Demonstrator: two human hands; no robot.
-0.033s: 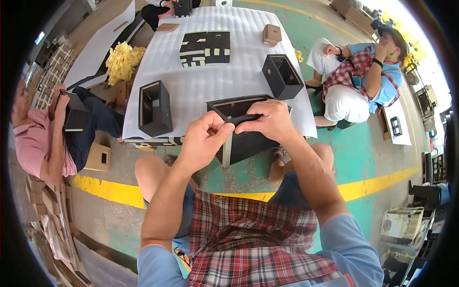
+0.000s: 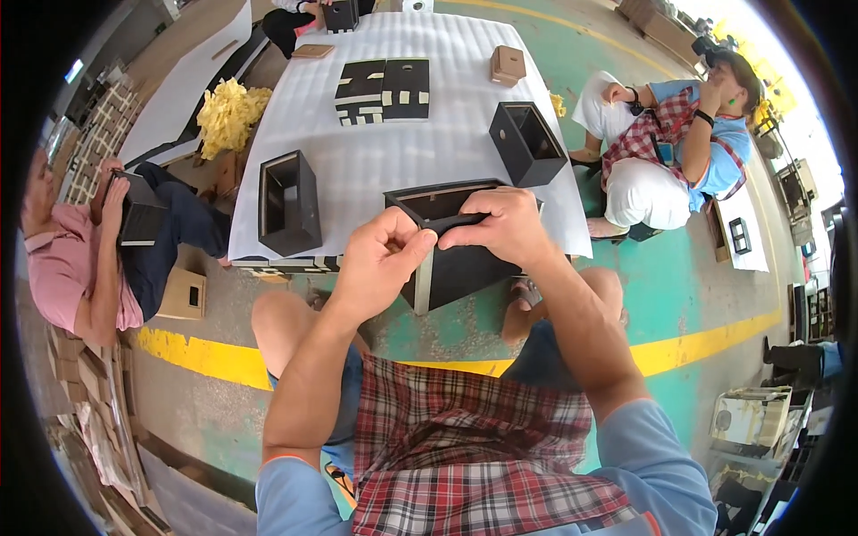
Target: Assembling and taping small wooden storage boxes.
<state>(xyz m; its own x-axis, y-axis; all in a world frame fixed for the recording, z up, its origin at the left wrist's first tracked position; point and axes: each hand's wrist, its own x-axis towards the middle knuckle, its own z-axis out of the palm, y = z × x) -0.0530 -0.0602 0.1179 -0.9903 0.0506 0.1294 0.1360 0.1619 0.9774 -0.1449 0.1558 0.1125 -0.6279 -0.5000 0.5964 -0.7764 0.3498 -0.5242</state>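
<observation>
An open-topped black box (image 2: 465,272) stands tilted at the table's near edge, in front of my knees. A pale strip runs down its near-left corner. At the top of that corner my left hand (image 2: 382,259) is closed, thumb and forefinger pinching the rim. My right hand (image 2: 502,223) is closed over the near rim just to the right, its thumb on the outer side and its fingers over the edge. Dark sheet-like covering shows between the two hands. What exactly lies under the fingertips is hidden.
The white-covered table (image 2: 357,192) holds black open boxes at left (image 2: 290,204) and right (image 2: 527,143). Farther back are black boxes with pale strips (image 2: 382,89) and a brown box (image 2: 508,65). Seated people flank the table: one at left (image 2: 80,241), one at right (image 2: 679,143).
</observation>
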